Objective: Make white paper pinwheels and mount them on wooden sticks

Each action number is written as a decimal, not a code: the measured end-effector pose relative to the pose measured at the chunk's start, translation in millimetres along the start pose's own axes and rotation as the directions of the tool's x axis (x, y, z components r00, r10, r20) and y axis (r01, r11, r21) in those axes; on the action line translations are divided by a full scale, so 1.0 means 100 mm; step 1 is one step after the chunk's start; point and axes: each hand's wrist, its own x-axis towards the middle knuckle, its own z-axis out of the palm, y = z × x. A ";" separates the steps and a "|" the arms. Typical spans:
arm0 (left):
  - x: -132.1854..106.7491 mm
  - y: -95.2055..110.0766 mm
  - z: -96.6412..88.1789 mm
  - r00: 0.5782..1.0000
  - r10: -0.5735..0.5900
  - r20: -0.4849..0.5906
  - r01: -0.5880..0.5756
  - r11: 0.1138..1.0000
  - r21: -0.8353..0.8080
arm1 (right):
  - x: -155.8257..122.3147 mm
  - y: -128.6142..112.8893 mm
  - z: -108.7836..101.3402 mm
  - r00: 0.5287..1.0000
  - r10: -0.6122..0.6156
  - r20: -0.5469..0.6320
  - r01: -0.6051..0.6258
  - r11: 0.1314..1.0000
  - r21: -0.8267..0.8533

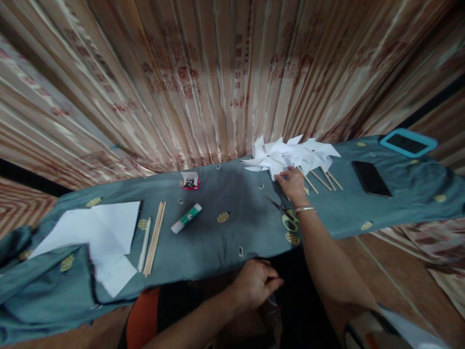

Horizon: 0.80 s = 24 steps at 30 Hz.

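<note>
Several white paper pinwheels (312, 152) lie overlapping at the table's back edge, with wooden sticks (320, 180) pointing toward me. My right hand (291, 185) is at the nearest pinwheel (271, 165), its fingers closed at the lower edge of the paper blades. Part of a stick shows beneath this hand. My left hand (256, 283) hangs over my lap by the front edge, fingers curled in, with nothing visible in them. Scissors (289, 220) with yellow-green handles lie just below my right wrist.
Left of centre are a green-and-white glue stick (186, 218), a small red box of pins (191, 181), loose wooden sticks (155, 237), a white pen-like stick (144, 245) and white paper sheets (114, 225). A black phone (371, 178) and a blue-framed tablet (409, 143) lie right. Curtains stand behind.
</note>
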 end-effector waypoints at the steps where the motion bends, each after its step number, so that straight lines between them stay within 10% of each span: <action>1: 0.00 0.00 0.00 1.000 0.001 -0.004 -0.001 1.000 0.000 | 0.00 0.00 0.00 1.000 -0.003 0.001 0.003 1.000 -0.001; 24: -0.06 -0.01 0.00 0.995 0.095 -0.020 -0.093 0.991 0.096 | -0.05 -0.09 -0.24 0.999 -0.029 -0.016 0.028 0.999 -0.032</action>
